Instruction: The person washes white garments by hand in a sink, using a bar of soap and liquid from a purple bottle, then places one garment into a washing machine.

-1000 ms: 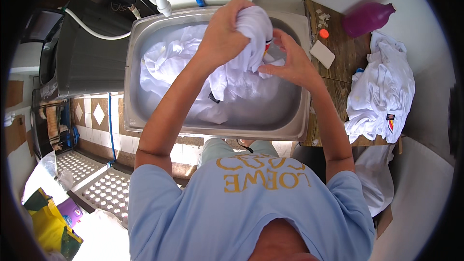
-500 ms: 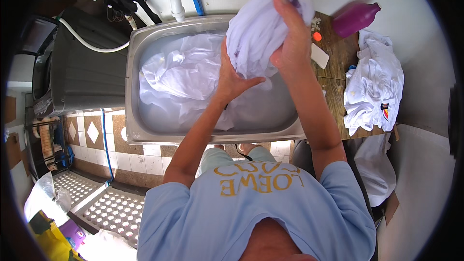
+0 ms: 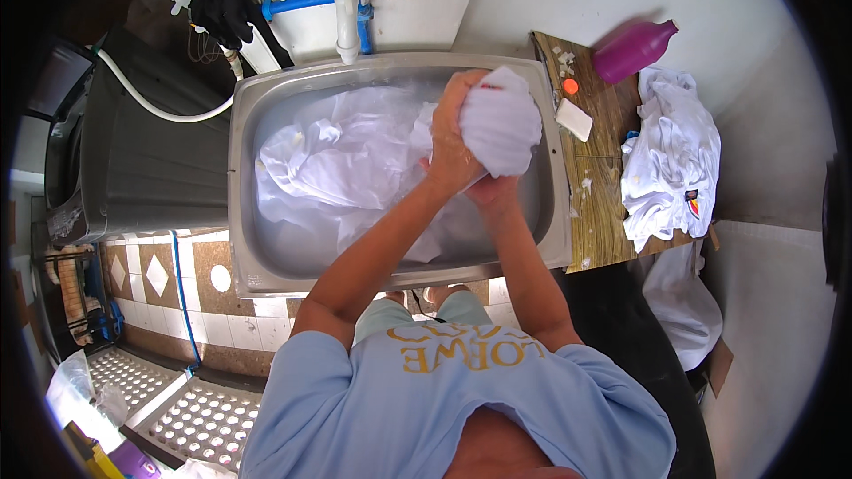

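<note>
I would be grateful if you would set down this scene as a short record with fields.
Left hand: gripping a bundled white cloth
Right hand: at the bundle's lower edge, fingers mostly hidden
Bundle position: above the right part of the metal sink
In sink: cloudy water, more white fabric
Wooden surface, right: purple bottle, orange round piece, white bar, white clothing pile

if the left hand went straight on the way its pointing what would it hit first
Beyond the white bundle it holds, the left hand would probably meet the sink's far rim, though depth is unclear; it may pass over that to the wall.
</note>
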### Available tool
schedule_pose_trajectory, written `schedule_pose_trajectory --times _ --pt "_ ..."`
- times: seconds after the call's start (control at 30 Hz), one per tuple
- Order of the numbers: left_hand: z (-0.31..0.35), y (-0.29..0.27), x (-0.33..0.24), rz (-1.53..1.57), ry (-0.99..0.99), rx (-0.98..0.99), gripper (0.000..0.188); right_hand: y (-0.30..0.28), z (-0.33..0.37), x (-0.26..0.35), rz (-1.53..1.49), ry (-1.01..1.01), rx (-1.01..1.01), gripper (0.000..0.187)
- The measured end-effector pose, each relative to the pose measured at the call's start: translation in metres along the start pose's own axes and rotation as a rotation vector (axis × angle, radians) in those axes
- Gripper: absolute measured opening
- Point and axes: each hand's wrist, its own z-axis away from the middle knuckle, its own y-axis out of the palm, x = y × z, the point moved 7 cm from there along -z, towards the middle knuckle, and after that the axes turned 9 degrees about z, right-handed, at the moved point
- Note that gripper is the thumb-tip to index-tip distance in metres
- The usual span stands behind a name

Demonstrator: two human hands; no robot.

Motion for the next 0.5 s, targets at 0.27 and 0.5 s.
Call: schedule_pose_trajectory --times 0.27,0.5 --pt "0.057 -0.095 0.036 -0.37 -0.384 0.22 0.079 0.005 -0.014 0.049 0.35 -0.265 -0.237 0.057" --pt "0.089 -0.065 0.084 1.197 -0.773 -0.403 0.094 0.043 0.008 0.02 0.512 -0.079 -0.038 0.056"
